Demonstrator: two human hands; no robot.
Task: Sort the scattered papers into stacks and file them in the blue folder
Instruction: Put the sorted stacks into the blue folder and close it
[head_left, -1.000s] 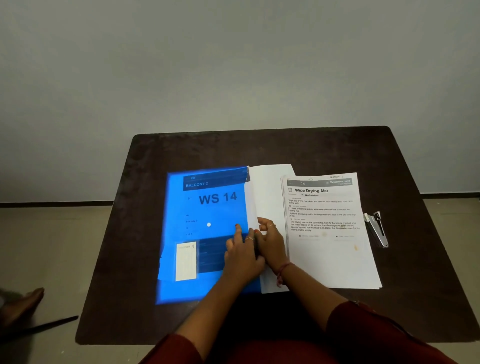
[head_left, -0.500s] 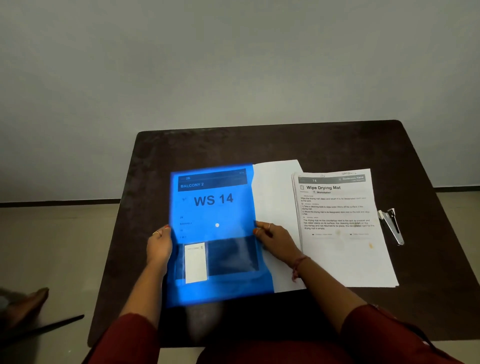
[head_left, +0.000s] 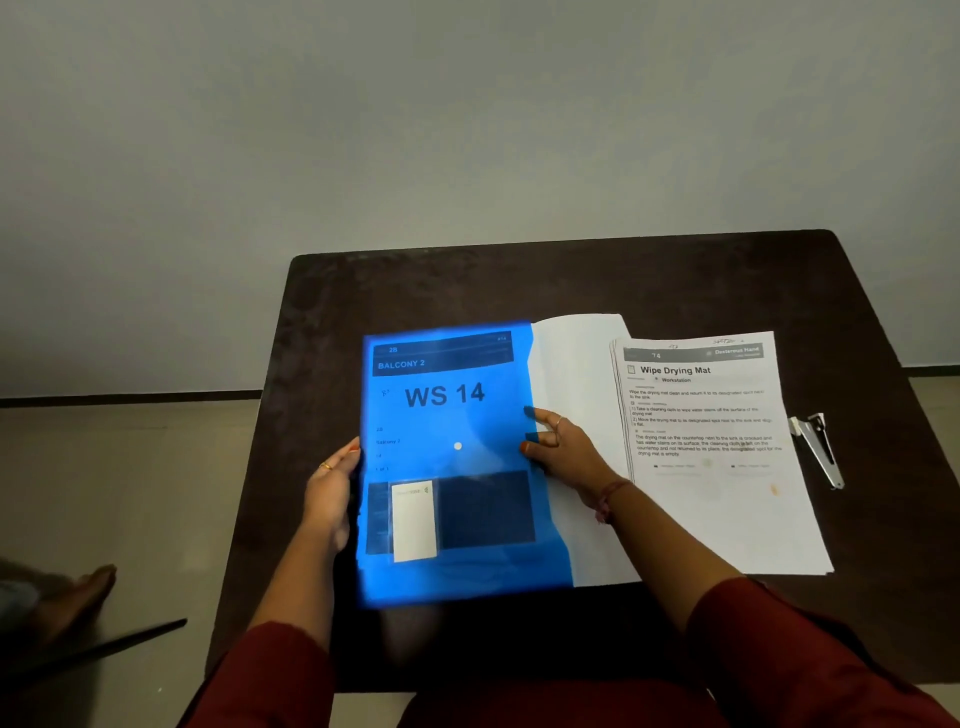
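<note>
Blue and see-through, the plastic folder (head_left: 447, 462) sits at the middle of the dark brown wooden bench (head_left: 623, 280), a sheet reading "WS 14" and "BALCONY 2" showing through its cover, a small white card (head_left: 414, 521) tucked in a pocket at its near end. Left hand (head_left: 332, 491) grips the folder's left edge, thumb on top of the cover, a ring on one finger. Right hand (head_left: 563, 449) is on the opposite edge, fingers curled over it and fingertips slipped under the blue cover, pinching it there; a red thread sits round that wrist. Both hands are well apart, one on each side of the folder. Under the right hand, plain white paper (head_left: 576, 374) pokes out from the folder's right side. Just to the right of that lies a stack of printed white papers (head_left: 727, 493), top sheet headed "Wipe Drying Mat", flat on the bench and overlapping the plain sheet's right edge. Further right, near the bench's right edge, a small silver metal stapler (head_left: 815, 447) lies apart from the stack. Dark red sleeves (head_left: 769, 649) frame the near side, and on the floor to the left, a foot (head_left: 83, 592) is in view.
</note>
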